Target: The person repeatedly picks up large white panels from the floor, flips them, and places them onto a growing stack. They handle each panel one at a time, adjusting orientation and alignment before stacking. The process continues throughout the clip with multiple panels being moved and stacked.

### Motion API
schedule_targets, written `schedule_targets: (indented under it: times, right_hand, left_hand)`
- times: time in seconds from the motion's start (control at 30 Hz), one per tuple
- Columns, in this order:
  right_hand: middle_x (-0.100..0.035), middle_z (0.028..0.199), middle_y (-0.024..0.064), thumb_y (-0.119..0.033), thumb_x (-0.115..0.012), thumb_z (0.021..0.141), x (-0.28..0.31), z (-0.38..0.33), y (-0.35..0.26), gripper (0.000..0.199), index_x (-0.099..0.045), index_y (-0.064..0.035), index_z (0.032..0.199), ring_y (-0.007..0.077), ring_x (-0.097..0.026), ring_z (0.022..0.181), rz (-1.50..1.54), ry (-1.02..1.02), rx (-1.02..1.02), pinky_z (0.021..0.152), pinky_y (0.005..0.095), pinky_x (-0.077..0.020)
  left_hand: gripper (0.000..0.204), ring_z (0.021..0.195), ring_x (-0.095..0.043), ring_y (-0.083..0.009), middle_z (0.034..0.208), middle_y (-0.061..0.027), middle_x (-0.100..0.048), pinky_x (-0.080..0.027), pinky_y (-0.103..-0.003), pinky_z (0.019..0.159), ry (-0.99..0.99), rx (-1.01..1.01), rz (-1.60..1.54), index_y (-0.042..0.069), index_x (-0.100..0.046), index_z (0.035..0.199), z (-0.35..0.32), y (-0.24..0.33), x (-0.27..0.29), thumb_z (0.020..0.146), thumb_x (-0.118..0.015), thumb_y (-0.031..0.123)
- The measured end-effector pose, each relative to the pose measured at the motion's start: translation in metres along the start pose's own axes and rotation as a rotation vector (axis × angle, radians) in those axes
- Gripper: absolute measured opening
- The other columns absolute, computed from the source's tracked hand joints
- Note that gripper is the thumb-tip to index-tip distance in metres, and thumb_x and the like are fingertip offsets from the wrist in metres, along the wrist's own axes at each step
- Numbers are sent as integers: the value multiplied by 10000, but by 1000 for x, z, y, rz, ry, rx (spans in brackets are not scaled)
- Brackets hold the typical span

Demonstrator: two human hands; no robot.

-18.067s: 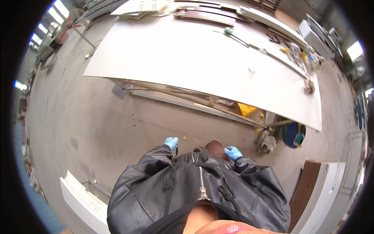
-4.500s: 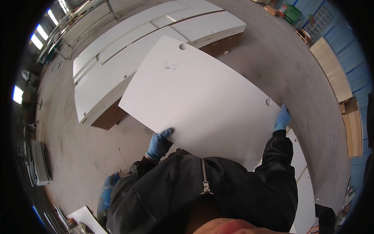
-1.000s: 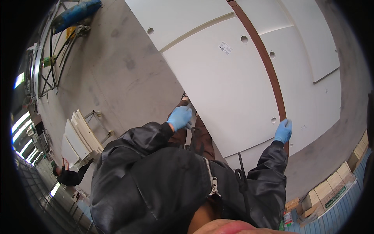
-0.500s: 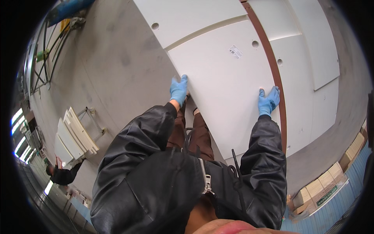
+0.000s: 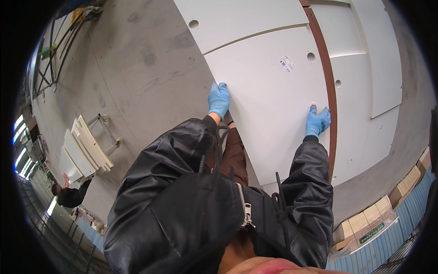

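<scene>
A large white panel [image 5: 273, 105] with a round hole and a small printed label [image 5: 287, 63] lies in front of me. On its left edge is my left hand [image 5: 219, 98], in a blue glove, with the fingertips partly hidden at the edge. My right hand [image 5: 318, 121], gloved the same way, grips the opposite edge, its thumb lying on the top face. Beyond, a second white panel [image 5: 246, 23] with a round hole meets this one along a stepped seam. A brown strip [image 5: 329, 91] runs along the right side of both.
More white panels [image 5: 360, 96] lie right of the brown strip. At left, a stack of white boards [image 5: 86, 144] leans on a metal rack, with another person [image 5: 70, 194] beside it. Dark metal framing [image 5: 48, 68] stands at upper left. Boxes [image 5: 365, 226] sit at lower right.
The panels appear slightly farther right and lower in view. My left hand has come in against the panel's left edge, while my right hand stays at the right edge.
</scene>
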State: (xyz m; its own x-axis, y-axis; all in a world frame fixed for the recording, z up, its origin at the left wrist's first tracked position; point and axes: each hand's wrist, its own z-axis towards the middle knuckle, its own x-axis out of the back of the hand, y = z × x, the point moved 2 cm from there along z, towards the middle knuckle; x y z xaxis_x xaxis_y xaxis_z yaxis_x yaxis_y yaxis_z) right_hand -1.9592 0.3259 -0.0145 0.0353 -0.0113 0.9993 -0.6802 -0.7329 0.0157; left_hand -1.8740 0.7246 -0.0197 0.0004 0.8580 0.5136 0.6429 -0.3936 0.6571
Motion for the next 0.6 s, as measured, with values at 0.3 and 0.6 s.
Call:
schedule_targets:
  times: [0.3,0.6]
  right_hand:
    - [-600,1326,241,-538,-702,870,4,3,-10,724,-587,33,1299,389,-543,1262,0,2,-28,1086,481,-398]
    - [-588,1350,232,-542,-684,884,3,8,-13,707,-590,20,1303,388,-507,1310,48,-47,-80,1107,492,-378]
  left_hand:
    - [360,1022,-651,-450,1087,-271,-692,-502,-464,900,-39,41,-37,11,-626,1186,5,-3,2,1004,-499,294]
    - [353,880,-654,-429,937,-265,-687,-505,-464,809,-23,66,-37,-22,-622,1046,8,-7,-1,1002,-519,312]
